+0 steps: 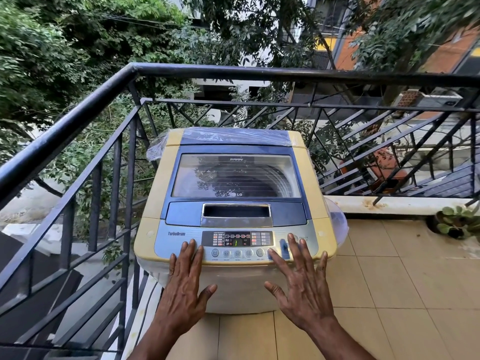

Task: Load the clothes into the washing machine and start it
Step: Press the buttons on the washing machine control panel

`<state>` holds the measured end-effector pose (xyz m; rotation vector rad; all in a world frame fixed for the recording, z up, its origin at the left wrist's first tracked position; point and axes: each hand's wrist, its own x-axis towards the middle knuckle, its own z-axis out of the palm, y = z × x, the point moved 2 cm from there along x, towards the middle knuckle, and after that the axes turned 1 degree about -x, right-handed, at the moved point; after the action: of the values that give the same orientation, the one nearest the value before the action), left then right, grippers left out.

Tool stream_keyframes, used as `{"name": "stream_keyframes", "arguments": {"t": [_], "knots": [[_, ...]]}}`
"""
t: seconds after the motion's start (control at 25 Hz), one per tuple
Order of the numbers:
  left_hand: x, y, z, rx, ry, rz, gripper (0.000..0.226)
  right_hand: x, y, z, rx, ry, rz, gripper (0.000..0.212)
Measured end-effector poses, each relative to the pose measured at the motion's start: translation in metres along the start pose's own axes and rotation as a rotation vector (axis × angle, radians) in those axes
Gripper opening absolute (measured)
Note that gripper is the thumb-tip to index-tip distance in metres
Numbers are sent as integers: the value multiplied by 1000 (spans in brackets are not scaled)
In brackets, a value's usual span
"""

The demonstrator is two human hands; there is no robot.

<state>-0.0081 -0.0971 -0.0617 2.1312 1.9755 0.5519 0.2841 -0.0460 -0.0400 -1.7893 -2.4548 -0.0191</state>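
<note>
**Both hands spread over the washer's control panel**

The washing machine [235, 203], a yellow and blue top-loader, stands in the corner of a tiled balcony with its glass lid [235, 175] closed. Its control panel [236, 242] is lit, showing a green digit. The left hand [185, 287] and right hand [301, 284] are flat and released, grasping nothing, fingertips over the panel's front edge. A black railing [85, 105] surrounds the balcony; a potted plant [457, 220] sits at right.

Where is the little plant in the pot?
In the head view, the small green potted plant sits at the far right on the tiled balcony floor, beside the black metal railing, right of the yellow-and-blue washing machine.
</note>
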Motion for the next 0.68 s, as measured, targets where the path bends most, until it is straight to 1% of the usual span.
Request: {"name": "stream_keyframes", "arguments": {"t": [0.16, 0.32, 0.48, 0.68], "knots": [[1, 3, -2, 5, 3, 12, 84, -1, -2, -4, 48, -5, -10, 75], [3, 6, -9, -2, 29, 30, 85, -2, -4, -5, 134, 28, -22, 81], [5, 7, -16, -68, 48, 23, 87, 0, -4, -8, 205, 64, 11, 83], [8, 4, -29, -167, 105, -8, 93, 8, 1, -15, 188, 68, 21, 82]]}}
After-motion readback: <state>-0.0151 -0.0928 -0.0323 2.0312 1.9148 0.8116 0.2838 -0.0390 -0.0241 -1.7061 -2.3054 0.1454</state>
